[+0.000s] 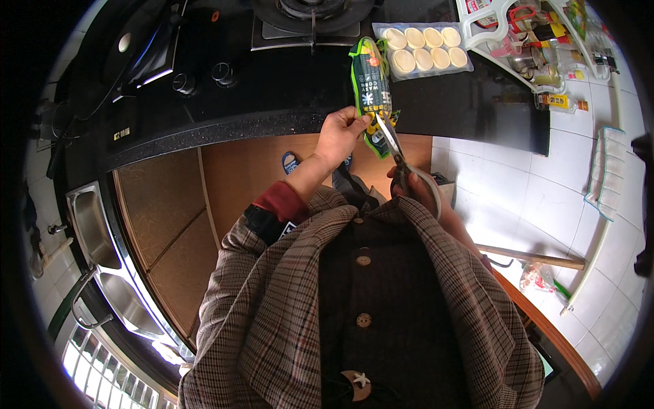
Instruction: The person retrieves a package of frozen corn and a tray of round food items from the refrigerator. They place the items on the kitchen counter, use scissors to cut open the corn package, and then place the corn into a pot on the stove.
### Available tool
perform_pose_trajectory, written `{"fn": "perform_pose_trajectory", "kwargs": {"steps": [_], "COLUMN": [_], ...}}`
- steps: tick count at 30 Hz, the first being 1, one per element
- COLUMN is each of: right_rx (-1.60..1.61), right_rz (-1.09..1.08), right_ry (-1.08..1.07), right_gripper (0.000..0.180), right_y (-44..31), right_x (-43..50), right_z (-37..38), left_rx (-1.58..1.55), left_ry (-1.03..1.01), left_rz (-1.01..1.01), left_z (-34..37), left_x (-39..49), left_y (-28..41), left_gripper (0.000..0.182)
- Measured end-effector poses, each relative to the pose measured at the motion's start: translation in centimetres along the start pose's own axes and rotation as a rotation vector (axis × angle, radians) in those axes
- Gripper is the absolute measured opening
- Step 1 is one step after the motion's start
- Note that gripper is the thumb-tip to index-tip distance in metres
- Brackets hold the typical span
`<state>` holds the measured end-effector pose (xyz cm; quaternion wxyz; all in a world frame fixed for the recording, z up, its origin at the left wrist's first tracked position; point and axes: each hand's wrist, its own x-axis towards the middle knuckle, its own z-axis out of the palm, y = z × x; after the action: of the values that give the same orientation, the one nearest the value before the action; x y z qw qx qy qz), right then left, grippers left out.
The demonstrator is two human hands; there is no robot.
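Note:
Between finger and thumb, my left hand (341, 134) pinches the left edge of a green plastic package of waxy corn (373, 82). The package lies on the black countertop (286, 87), and its near end hangs past the front edge. My right hand (415, 186) holds a pair of scissors (396, 145) by the handles. The blades point away from me, and their tips lie at the package's lower printed part; whether they have cut into the film I cannot tell. Behind the corn, a clear tray of round pale pastries (424, 50) rests on the counter.
A gas burner (314, 10) stands at the back. At the far right, a white rack (493, 25) holds bottles, with one small bottle (562, 102) nearby. A double steel sink (97, 230) lies to the left. White wall tiles (511, 168) flank the right side.

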<state>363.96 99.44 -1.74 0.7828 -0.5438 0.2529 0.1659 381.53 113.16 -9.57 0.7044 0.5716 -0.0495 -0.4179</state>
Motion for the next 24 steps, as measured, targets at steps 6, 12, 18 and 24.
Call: {"fn": "perform_pose_trajectory", "kwargs": {"steps": [6,12,18,24], "right_rx": [-0.031,-0.032,-0.047,-0.161], "right_rz": [-0.019,-0.002,-0.024,-0.060], "right_ry": [-0.013,-0.002,-0.019,0.012], "right_gripper": [0.052,0.052,0.052,0.051], "right_y": [0.3,0.4,0.7,1.3], "right_x": [-0.2,-0.4,0.1,0.9], "right_z": [0.0,0.0,0.1,0.1], "left_rx": [-0.054,-0.152,-0.106,-0.091], "left_ry": [-0.011,0.001,0.002,0.024], "left_rz": [-0.025,-0.093,-0.110,-0.125], "left_z": [-0.1,0.1,-0.1,-0.2], "left_x": [-0.1,-0.3,-0.4,-0.3], "left_y": [0.2,0.8,1.0,0.6], "left_gripper": [0.017,0.017,0.017,0.016]}}
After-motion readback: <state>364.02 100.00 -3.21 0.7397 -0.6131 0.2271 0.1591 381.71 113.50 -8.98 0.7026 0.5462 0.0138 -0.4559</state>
